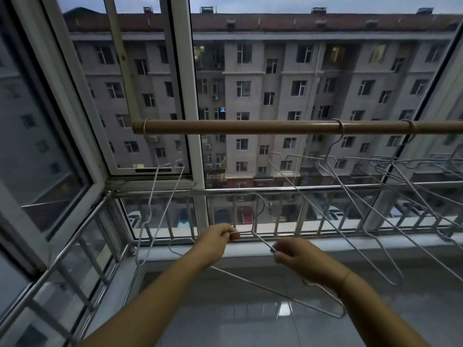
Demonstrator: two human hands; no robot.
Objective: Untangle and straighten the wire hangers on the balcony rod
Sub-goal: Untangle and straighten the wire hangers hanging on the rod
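Note:
A brown rod [250,126] runs across the window at mid-height. One white wire hanger [160,196] dangles from its left end. Several more white hangers [375,196] hang in an overlapping bunch from its right part. Below the rod I hold a loose white wire hanger [258,211] off the rod, hook pointing up. My left hand [218,237] pinches its left shoulder wire. My right hand [293,254] pinches the right shoulder wire. Its bottom bar passes under my forearms.
A steel guard rail [275,190] with vertical bars runs along the window sill and around the left corner. White window frames [186,96] stand behind the rod. A glossy tiled floor [250,309] lies below.

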